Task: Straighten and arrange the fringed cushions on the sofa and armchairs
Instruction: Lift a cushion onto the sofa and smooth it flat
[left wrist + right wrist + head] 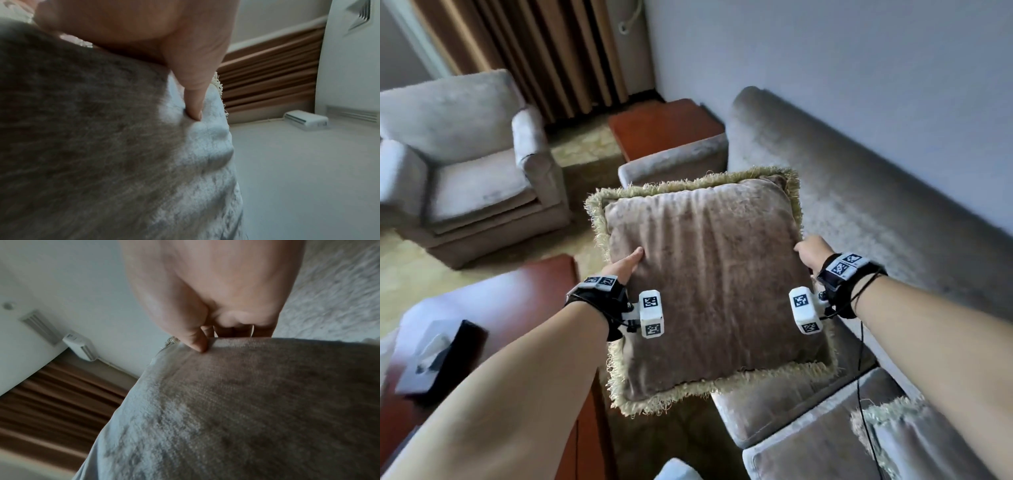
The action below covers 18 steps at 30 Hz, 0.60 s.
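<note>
A brown velvet cushion (709, 284) with a pale green fringe is held up in the air in front of me, above the sofa's near arm. My left hand (628, 263) grips its left edge, thumb pressed into the top face (193, 104). My right hand (811, 253) grips the right edge, thumb on top (197, 344) and fingers curled underneath. The cushion's velvet (92, 129) fills most of both wrist views (257, 402). A second fringed cushion (893, 431) lies on the sofa seat at the lower right, partly behind my right forearm.
The grey sofa (859, 205) runs along the right wall. A grey armchair (472, 164) stands at the left, with nothing on its seat. A red-brown side table (664, 126) fills the corner between them. A wooden coffee table (524, 301) with a tissue box (431, 359) sits lower left.
</note>
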### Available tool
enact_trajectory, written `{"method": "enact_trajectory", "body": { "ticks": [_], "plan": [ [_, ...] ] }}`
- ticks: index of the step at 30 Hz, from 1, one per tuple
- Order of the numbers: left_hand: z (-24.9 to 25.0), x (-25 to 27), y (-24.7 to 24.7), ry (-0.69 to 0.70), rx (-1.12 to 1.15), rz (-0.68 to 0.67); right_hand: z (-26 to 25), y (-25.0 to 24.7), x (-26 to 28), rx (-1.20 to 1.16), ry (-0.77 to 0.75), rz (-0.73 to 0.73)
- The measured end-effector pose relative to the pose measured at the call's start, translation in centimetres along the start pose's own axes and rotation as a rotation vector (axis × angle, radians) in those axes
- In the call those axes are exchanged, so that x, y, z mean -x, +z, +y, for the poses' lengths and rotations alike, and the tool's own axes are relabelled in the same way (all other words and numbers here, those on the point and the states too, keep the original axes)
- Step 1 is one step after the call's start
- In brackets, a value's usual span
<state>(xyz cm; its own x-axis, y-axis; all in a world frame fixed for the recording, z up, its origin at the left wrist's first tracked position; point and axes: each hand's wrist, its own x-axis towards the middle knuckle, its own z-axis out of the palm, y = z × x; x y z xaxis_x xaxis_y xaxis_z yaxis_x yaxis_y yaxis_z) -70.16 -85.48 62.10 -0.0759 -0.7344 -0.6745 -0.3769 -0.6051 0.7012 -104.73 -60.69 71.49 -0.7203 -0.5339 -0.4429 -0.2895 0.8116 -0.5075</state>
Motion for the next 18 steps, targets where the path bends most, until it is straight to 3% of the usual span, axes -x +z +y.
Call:
{"method": "enact_trajectory", "body": {
  "ticks": [5, 10, 18],
  "plan": [
    [10.4, 3.4, 8.4, 0.101, -0.335, -0.248, 1.8, -3.0, -3.5, -0.134, 0.114, 0.189],
    [17.1, -1.4, 15.7, 0.183, -0.552, -0.439, 2.7, -3.3, -5.2, -0.351, 0.307, 0.409],
    [20.5, -6.2, 28.2, 0.214, -0.704, -0.708, 8.6, -1.6, -3.7, -0.557, 0.599, 0.547]
  ]
}}
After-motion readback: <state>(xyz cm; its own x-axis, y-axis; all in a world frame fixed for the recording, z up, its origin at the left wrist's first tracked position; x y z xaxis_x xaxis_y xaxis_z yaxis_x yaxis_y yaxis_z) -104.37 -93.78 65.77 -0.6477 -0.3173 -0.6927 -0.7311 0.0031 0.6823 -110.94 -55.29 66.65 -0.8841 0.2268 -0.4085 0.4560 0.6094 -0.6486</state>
